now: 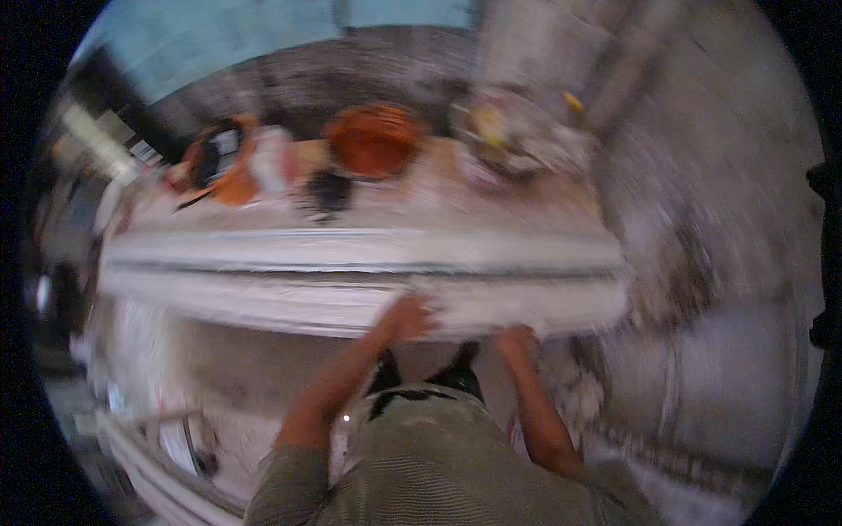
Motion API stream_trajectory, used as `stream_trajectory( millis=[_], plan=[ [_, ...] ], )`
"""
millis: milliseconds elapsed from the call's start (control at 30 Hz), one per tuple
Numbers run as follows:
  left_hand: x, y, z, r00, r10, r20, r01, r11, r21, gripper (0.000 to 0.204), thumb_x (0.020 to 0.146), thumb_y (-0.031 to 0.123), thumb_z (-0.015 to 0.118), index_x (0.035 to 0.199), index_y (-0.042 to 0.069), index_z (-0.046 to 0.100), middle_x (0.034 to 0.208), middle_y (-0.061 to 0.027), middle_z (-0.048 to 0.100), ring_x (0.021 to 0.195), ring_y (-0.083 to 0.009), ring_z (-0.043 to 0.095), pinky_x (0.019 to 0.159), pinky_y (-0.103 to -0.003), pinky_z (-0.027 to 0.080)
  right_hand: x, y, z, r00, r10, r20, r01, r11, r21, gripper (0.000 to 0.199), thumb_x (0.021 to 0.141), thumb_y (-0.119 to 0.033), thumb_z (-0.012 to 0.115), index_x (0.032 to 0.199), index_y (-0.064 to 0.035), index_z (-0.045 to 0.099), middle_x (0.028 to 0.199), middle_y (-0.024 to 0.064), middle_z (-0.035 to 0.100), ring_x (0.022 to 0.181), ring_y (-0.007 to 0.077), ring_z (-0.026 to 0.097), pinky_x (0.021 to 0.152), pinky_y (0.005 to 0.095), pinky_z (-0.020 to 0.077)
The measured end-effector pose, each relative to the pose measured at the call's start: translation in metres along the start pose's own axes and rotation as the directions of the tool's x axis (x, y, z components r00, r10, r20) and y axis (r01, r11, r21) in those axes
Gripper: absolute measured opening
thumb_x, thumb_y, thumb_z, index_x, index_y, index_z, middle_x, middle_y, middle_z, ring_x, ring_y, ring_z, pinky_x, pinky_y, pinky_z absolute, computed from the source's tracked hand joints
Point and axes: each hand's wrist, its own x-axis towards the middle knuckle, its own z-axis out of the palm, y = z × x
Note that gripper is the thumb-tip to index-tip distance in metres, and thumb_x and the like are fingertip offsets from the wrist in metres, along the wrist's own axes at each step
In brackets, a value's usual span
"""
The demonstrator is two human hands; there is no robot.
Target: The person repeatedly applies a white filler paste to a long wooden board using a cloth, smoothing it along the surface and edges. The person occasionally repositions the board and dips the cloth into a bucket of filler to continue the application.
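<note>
Two long white moulding lengths lie side by side across the bench, the far one (368, 250) separated by a dark gap from the near one (263, 294). Over the near length, right of its middle, my left hand (409, 319) is bent and closed, with a whitish smear at its fingertips too blurred to name. My right hand (517, 339) is closed at the near length's front edge, farther right. Its fingers seem wrapped on that edge, though motion blur hides their exact hold.
Along the back of the bench (421, 203) stand an orange tub (373, 145), an orange container with dark contents (224, 162) and a cluttered whitish pile (509, 140). A dark clump (329, 191) lies before the tub. Pale rails (145, 465) are at lower left, a rough wall (719, 158) at right.
</note>
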Motion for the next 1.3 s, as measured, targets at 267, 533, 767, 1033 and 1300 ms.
stream_trajectory(
  millis=[267,533,767,1033,1300],
  plan=[
    [-0.086,-0.023,-0.066,0.999,-0.045,-0.019,0.049,0.935,0.352,0.062,0.101,0.049,0.038,0.150,0.012,0.040,0.162,-0.0187,0.021,0.151,-0.0390,0.015,0.123,-0.053,0.008,-0.045,-0.154,-0.150,0.912,-0.225,-0.344,0.361,0.838,0.409,0.079,0.099,-0.061,0.032,0.148,0.0012,0.038,0.150,0.0238,0.041,0.138,0.0393,0.039,0.119,0.0467,0.0213],
    [-0.068,0.003,-0.049,0.996,-0.070,-0.053,0.084,0.933,0.350,0.057,0.101,0.046,0.040,0.145,0.011,0.049,0.162,-0.0196,0.022,0.150,-0.0433,0.014,0.123,-0.052,0.009,-0.039,0.011,-0.107,0.984,-0.150,-0.098,0.177,0.907,0.383,0.076,0.097,-0.062,0.039,0.144,-0.0019,0.046,0.145,0.0239,0.047,0.135,0.0385,0.043,0.115,0.0487,0.0285],
    [-0.012,0.057,-0.043,0.968,0.144,0.204,-0.211,0.906,0.366,0.048,0.102,0.049,0.037,0.142,0.027,0.053,0.164,-0.0102,0.020,0.151,-0.0340,0.015,0.123,-0.051,0.008,-0.027,0.277,-0.037,0.920,0.343,0.192,-0.369,0.922,0.121,0.052,0.091,-0.044,0.055,0.123,-0.0027,0.061,0.117,0.0285,0.063,0.106,0.0391,0.062,0.088,0.0523,0.0471],
    [0.095,0.118,-0.032,0.877,0.071,0.475,-0.241,0.921,0.307,0.051,0.103,0.049,0.036,0.149,0.029,0.043,0.164,-0.0071,0.019,0.148,-0.0312,0.027,0.121,-0.051,0.019,-0.063,0.229,-0.066,0.848,-0.209,-0.488,0.408,0.845,0.346,0.064,0.091,-0.043,0.061,0.138,-0.0009,0.051,0.143,0.0227,0.049,0.132,0.0399,0.047,0.110,0.0489,0.0376],
    [0.210,0.185,0.041,0.862,0.507,0.011,-0.500,0.847,0.178,0.054,0.103,0.053,0.034,0.152,0.031,0.038,0.164,-0.0099,0.020,0.143,-0.0336,0.035,0.120,-0.050,0.021,-0.058,0.349,0.030,0.899,0.388,0.203,-0.339,0.910,-0.239,0.045,0.097,-0.035,0.048,0.131,-0.0094,0.061,0.131,0.0144,0.061,0.123,0.0358,0.055,0.107,0.0533,0.0396]
  ],
)
